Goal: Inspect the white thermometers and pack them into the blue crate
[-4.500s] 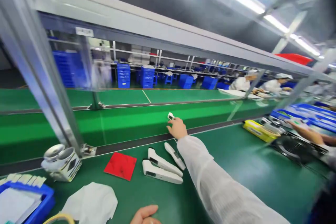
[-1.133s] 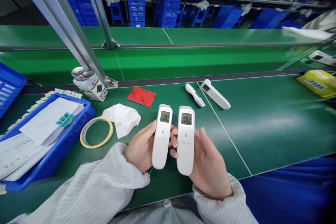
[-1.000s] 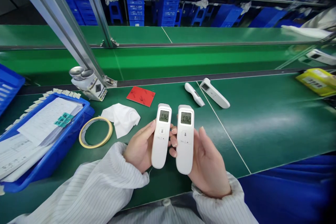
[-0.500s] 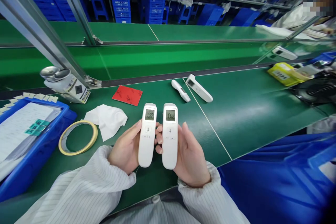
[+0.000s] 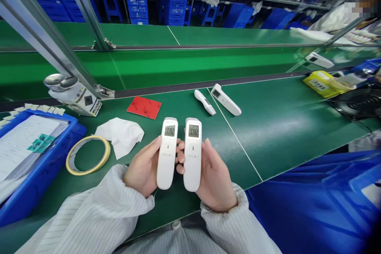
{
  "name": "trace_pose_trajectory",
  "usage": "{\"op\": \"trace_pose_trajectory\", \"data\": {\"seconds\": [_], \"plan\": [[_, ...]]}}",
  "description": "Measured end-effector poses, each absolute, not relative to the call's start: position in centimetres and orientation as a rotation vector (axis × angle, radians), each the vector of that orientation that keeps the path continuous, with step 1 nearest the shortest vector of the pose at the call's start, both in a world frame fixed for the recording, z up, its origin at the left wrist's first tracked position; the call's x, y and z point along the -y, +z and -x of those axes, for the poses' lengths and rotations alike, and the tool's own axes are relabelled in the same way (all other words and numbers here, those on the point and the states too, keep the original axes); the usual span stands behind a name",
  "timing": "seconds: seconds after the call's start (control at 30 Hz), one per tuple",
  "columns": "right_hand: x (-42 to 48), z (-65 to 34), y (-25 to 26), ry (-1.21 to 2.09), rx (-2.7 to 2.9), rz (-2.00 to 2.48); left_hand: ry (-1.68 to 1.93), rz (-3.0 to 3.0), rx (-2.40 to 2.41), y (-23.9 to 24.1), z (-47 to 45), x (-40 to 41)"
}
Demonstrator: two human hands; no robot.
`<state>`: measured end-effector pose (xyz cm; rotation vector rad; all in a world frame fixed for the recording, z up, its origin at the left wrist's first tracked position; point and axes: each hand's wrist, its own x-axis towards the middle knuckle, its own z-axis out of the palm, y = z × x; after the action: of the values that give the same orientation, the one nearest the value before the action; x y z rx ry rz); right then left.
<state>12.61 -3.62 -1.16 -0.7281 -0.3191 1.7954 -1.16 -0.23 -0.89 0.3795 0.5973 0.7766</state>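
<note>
Back from the conveyor edge it reached seconds ago, the right hand (image 5: 216,182) now sits close to the body, its fingers (image 5: 208,151) closed around the second thermometer (image 5: 192,154). Just beside it, the left hand (image 5: 143,168) grips the first thermometer (image 5: 167,152), both devices upright with lit displays facing the camera. Beyond the fingertips a pair of spare thermometers (image 5: 225,99) lies on the green surface (image 5: 282,127), and a white cloth (image 5: 120,135) and a tape ring (image 5: 88,154) lie left of the left fingers.

right hand (image 5: 218,184) back from belt (image 5: 193,63), two thermometers (image 5: 192,158) now held up
</note>
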Motion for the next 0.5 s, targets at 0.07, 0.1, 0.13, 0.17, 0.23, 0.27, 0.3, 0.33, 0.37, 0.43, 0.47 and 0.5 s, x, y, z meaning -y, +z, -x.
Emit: {"op": "trace_pose_trajectory", "data": {"seconds": [0.07,0.1,0.13,0.17,0.23,0.27,0.3,0.33,0.37,0.43,0.47,0.5], "plan": [[3.6,-12.6,-1.2,1.788,0.315,0.698,0.777,-0.387,-0.588,-0.9,1.2,0.2],[3.5,-12.6,-1.2,1.790,0.314,0.692,0.780,-0.388,-0.586,-1.0,1.1,0.2],[3.5,-12.6,-1.2,1.793,0.312,0.698,0.785,-0.388,-0.587,-1.0,1.1,0.2],[3.5,-12.6,-1.2,1.795,0.310,0.710,0.788,-0.388,-0.589,-1.0,1.1,0.2],[3.5,-12.5,-1.2,1.792,0.306,0.719,0.791,-0.375,-0.598,-1.0,1.1,0.2],[3.5,-12.5,-1.2,1.791,0.301,0.716,0.792,-0.366,-0.610,-1.1,1.0,0.3],[3.5,-12.5,-1.2,1.787,0.289,0.709,0.800,-0.358,-0.640,-1.2,1.0,0.3],[3.5,-12.5,-1.2,1.783,0.273,0.707,0.819,-0.354,-0.690,-1.4,1.0,0.4],[3.5,-12.5,-1.2,1.779,0.255,0.713,0.847,-0.356,-0.756,-1.6,1.0,0.4],[3.5,-12.5,-1.2,1.769,0.235,0.754,0.916,-0.384,-0.888,-2.0,1.0,0.5],[3.6,-12.5,-1.2,1.759,0.239,0.781,0.947,-0.402,-0.935,-2.1,1.1,0.6],[3.6,-12.6,-1.2,1.748,0.252,0.808,0.965,-0.419,-0.960,-2.3,1.1,0.6]]}}
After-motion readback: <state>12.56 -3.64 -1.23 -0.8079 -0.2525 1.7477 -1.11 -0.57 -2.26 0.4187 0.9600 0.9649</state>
